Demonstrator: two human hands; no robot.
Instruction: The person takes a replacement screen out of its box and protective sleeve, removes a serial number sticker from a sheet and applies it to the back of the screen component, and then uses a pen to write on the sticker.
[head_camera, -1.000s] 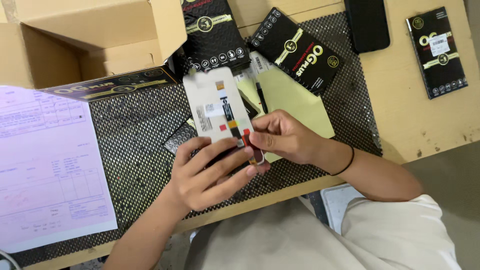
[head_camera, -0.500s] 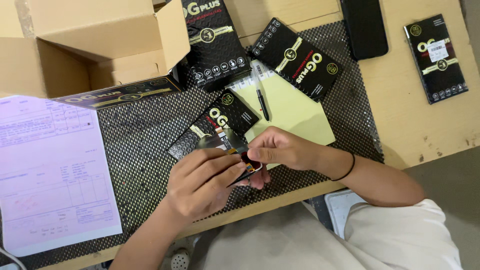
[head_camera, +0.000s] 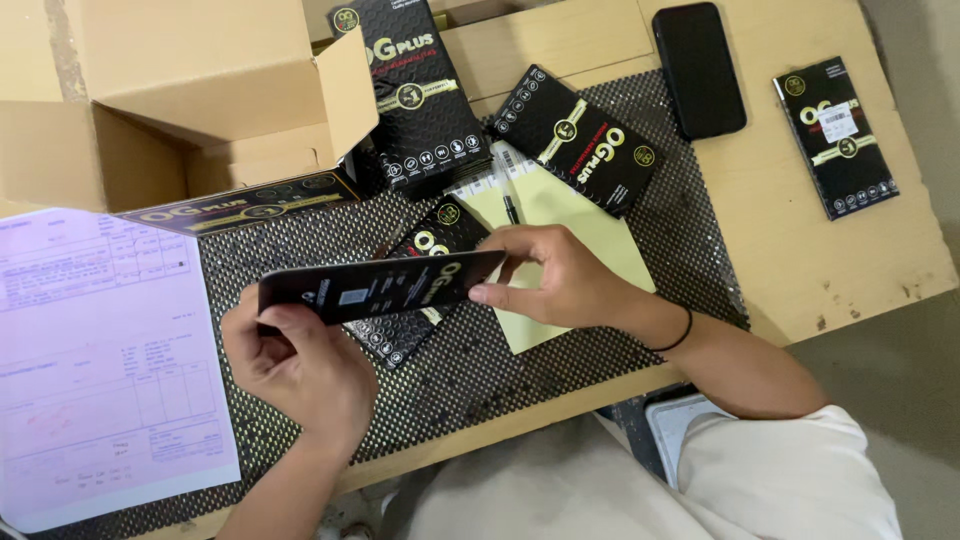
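Note:
My left hand (head_camera: 300, 365) and my right hand (head_camera: 555, 275) hold a flat black packet (head_camera: 375, 285) between them, one hand at each end, just above the dotted black mat (head_camera: 560, 365). The packet is tilted so its long narrow face shows. Under it another black packet (head_camera: 425, 245) lies on the mat. A pale yellow pad (head_camera: 560, 215) with a black pen (head_camera: 508, 205) on it lies beside my right hand.
An open cardboard box (head_camera: 190, 90) stands at the back left, with black packets (head_camera: 415, 95) leaning by it. A pink printed sheet (head_camera: 95, 370) lies at left. A black phone (head_camera: 698, 68) and another black packet (head_camera: 835, 135) rest on the wooden table (head_camera: 800, 260).
A second ago both hands held a white-faced packet with its flat side up. Now a black packet is stretched between them, the hands further apart, the left one lower.

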